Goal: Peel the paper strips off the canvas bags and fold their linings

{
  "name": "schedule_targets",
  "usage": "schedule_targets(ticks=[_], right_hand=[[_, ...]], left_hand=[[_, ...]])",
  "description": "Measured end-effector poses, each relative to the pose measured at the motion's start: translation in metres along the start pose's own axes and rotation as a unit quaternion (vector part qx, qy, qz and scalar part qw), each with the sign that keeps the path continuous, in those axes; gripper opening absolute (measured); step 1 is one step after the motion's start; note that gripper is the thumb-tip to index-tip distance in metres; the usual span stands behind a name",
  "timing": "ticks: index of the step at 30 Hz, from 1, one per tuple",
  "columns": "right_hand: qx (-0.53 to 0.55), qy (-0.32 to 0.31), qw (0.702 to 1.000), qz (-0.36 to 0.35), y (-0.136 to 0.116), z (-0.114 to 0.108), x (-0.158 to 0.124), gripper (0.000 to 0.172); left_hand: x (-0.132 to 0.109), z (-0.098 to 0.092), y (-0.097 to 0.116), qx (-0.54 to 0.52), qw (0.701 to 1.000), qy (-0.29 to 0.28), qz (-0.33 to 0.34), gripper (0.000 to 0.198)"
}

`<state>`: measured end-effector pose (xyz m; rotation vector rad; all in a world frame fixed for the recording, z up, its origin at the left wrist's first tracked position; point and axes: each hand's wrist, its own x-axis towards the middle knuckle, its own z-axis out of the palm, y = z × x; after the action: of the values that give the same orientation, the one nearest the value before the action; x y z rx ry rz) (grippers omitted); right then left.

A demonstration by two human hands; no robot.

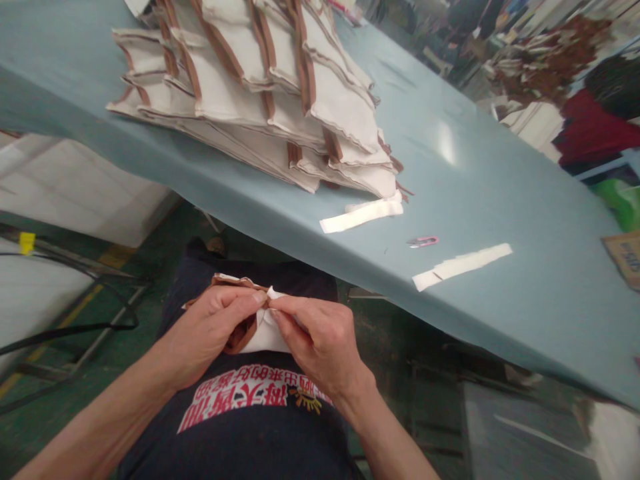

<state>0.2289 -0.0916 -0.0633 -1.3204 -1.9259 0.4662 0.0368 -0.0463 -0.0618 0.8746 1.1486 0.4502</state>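
Low over my lap I hold a white-and-brown fabric piece (270, 335), its brown edging folded round the white cloth. My left hand (213, 323) is closed on it, thumb and fingers pinching its upper edge. Close beside that pinch, my right hand (323, 333) grips a small white corner between thumb and forefinger. The fingertips of both hands almost touch. My fingers cover part of the piece, so the exact fold between them is hidden.
On the blue-covered table (480, 193) lie stacked white fabric pieces (230, 100) with brown edging. White strips (365, 215), pink-handled thread snips (423, 241) and another white strip (463, 267) lie nearer. A person in red (597, 130) sits across the table, at right.
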Motion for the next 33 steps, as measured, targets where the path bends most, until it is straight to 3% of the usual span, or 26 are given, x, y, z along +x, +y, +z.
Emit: schedule_targets(ticks=[4,17,23,33], right_hand=[[-0.031,-0.036,0.999,0.002,0.004,0.001,-0.002,0.031],[-0.074,-0.015,0.996,-0.051,0.012,0.001,0.004,0.037],[-0.067,-0.03,0.997,-0.037,0.013,0.002,0.005,0.035],[-0.059,-0.047,0.997,-0.009,0.017,0.008,0.0,0.035]], left_hand=[[0.001,0.0,0.0,-0.004,1.0,0.012,-0.011,0.059],[0.004,-0.004,-0.003,0.004,1.0,0.007,0.017,0.055],[0.001,-0.006,0.004,0.025,0.999,-0.008,0.022,0.035],[0.002,-0.001,0.0,0.075,0.994,0.019,0.078,0.033]])
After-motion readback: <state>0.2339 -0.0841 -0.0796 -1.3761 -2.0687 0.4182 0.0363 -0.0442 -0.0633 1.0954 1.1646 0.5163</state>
